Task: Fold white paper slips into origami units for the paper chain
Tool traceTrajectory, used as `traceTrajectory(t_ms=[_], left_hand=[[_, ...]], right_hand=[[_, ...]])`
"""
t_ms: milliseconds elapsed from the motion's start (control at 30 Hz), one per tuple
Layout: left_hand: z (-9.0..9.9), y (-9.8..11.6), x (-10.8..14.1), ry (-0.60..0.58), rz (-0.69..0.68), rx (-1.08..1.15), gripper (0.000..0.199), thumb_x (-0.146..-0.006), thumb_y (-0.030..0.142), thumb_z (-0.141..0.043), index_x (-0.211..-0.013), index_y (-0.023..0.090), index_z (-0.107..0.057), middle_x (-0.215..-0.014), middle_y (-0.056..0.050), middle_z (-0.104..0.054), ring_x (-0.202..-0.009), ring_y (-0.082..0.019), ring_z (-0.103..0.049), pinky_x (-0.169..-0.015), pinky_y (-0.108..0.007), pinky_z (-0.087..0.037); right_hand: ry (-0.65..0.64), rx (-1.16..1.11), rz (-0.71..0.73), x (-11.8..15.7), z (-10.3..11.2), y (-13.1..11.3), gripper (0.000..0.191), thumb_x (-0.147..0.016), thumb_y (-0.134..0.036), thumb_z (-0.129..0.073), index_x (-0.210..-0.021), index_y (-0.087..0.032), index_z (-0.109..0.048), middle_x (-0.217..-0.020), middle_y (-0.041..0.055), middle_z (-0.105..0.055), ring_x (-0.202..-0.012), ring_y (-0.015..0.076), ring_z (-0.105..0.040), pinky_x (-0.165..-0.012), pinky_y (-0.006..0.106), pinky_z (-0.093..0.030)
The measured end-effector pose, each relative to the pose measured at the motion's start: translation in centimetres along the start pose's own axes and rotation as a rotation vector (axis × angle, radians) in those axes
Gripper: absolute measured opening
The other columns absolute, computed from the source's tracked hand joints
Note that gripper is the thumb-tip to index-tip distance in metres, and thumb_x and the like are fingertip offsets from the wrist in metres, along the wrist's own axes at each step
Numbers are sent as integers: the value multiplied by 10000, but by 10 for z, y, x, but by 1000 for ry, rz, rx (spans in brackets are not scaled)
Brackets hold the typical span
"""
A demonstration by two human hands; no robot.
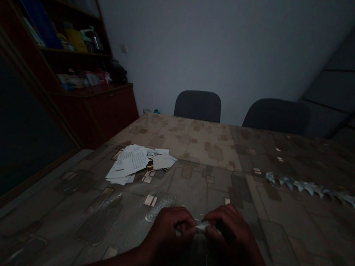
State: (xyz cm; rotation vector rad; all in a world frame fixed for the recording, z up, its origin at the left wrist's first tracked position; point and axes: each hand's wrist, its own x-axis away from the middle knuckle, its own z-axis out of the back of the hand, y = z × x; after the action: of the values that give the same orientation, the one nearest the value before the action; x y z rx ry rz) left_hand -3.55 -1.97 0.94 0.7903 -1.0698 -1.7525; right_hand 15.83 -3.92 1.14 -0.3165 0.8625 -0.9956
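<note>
Between my two hands, near the front of the table, is a small folded piece of paper (201, 226), pale and pinched at both sides. My left hand (172, 227) grips its left end with thumb and fingers closed. From the other side my right hand (231, 226) pinches the right end, its fingers curled. Much of the paper is hidden behind the fingers. Farther off to the left lies a loose pile of paper pieces (133, 162), some with writing. A row of folded paper shapes (311, 188) stretches across the table on the right.
A patterned cloth covers the table (192, 138). Two dark chairs (197, 106) stand at its far side, before a plain wall (204, 40). A wooden cabinet (111, 108) with filled shelves is at the left. The room is dim.
</note>
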Motion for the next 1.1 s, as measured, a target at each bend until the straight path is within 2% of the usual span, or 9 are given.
traceTrajectory(t_ms=[67,133,200,333,467,567,767,933,1100], left_hand=[[1,-5,-1,23,-264,-162,118,-760,115,-596,-700,152,-691,-643,-18,-633,-622,-140,-543,-604,-244,-374],[2,-9,-3,50,-435,-280,136,-823,124,-577,-757,163,-689,-692,-28,-672,-657,-150,-575,-646,-262,-394],[4,-12,-4,56,-531,-368,143,-878,159,-551,-807,171,-675,-730,-30,-683,-675,-155,-583,-662,-275,-403],[7,-20,-5,20,-610,-524,146,-920,161,-506,-927,188,-649,-830,-33,-679,-751,-172,-573,-683,-295,-391],[5,-25,-1,-113,-575,-671,149,-933,167,-512,-1021,225,-618,-924,-17,-668,-798,-179,-550,-706,-312,-358],[3,-23,2,-181,-449,-604,101,-943,268,-537,-1001,221,-605,-906,-6,-656,-815,-174,-552,-737,-306,-362],[4,-20,2,-237,-354,-447,171,-912,333,-595,-1041,223,-607,-873,-1,-630,-825,-163,-551,-756,-286,-373],[6,-23,1,-247,-317,-440,182,-911,356,-586,-1040,231,-618,-893,-14,-624,-846,-183,-547,-759,-305,-377],[7,-27,0,-264,-305,-433,195,-898,346,-604,-1068,249,-609,-916,-17,-618,-877,-196,-547,-769,-315,-380]], right_hand=[[-24,55,86,-1,2,1,98,-865,-171,-561,-802,-231,-608,-711,-15,-644,-703,174,-570,-712,349,-376],[-38,141,169,1,2,5,122,-881,-162,-568,-786,-229,-605,-705,-26,-648,-697,160,-555,-766,358,-343],[-12,255,237,3,0,11,139,-901,-182,-566,-783,-233,-618,-690,-31,-650,-682,154,-532,-799,362,-313],[71,349,304,7,-1,17,361,-1009,-281,-401,-736,-243,-634,-650,-34,-638,-670,145,-498,-832,358,-279],[-14,293,279,11,4,16,453,-1036,-328,-320,-703,-231,-612,-639,-38,-603,-654,129,-492,-817,324,-287],[-91,265,217,16,5,22,420,-1022,-294,-357,-672,-228,-579,-631,-40,-576,-659,134,-483,-790,321,-290],[-276,312,154,19,4,31,211,-891,-157,-552,-692,-227,-566,-670,-42,-586,-701,147,-498,-771,331,-295],[-313,236,133,13,9,26,165,-872,-145,-562,-731,-226,-591,-728,-28,-610,-733,156,-530,-753,338,-316],[-332,128,-1,10,12,22,143,-826,-97,-614,-765,-226,-604,-789,-8,-609,-792,181,-535,-752,349,-338]])
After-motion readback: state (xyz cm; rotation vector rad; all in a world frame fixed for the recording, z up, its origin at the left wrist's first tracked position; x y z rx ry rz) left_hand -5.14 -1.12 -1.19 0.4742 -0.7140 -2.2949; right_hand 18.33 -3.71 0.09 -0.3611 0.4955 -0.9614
